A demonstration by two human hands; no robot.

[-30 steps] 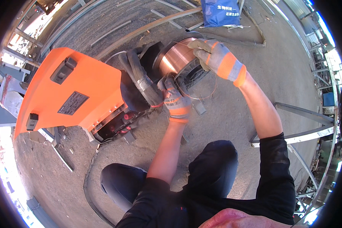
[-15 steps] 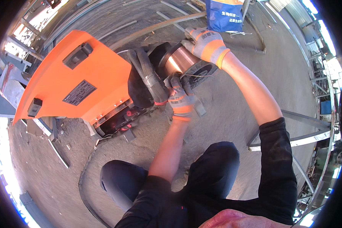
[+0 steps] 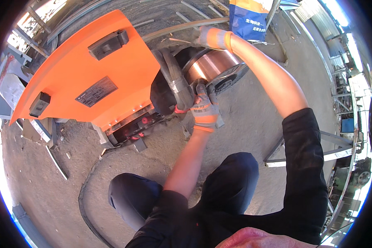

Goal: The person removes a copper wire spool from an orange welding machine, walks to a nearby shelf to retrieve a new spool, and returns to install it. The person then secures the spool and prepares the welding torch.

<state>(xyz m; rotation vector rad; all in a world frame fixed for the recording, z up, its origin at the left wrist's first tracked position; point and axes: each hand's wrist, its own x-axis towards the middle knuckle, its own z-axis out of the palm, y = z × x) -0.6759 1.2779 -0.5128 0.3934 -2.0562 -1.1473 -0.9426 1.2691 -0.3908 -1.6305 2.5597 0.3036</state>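
A spool of copper wire (image 3: 213, 65) with dark flanges sits on the right side of an orange-covered machine (image 3: 80, 76). My left hand (image 3: 205, 110), in a grey and orange glove, is at the spool's near side, its fingers bent against the wound wire and the flange. Across the spool's far side reaches my gloved right hand (image 3: 215, 38). Motion smears its fingers, so their grip does not show. Just left of those fingertips is a thin copper-coloured streak (image 3: 180, 40). Thick dark hoses bound with grey tape (image 3: 178, 86) run between the machine and the spool.
A blue and orange bag (image 3: 248, 22) stands beyond my right hand. Metal bars (image 3: 186, 27) lie at the back, and a steel frame (image 3: 310, 157) is on the right. A dark cable (image 3: 82, 198) curves over the dirt floor at the left. My knees are close below the spool.
My right hand has moved left across the far side of the spool, away from its outer flange. My left hand stays at the near side. The view has shifted slightly.
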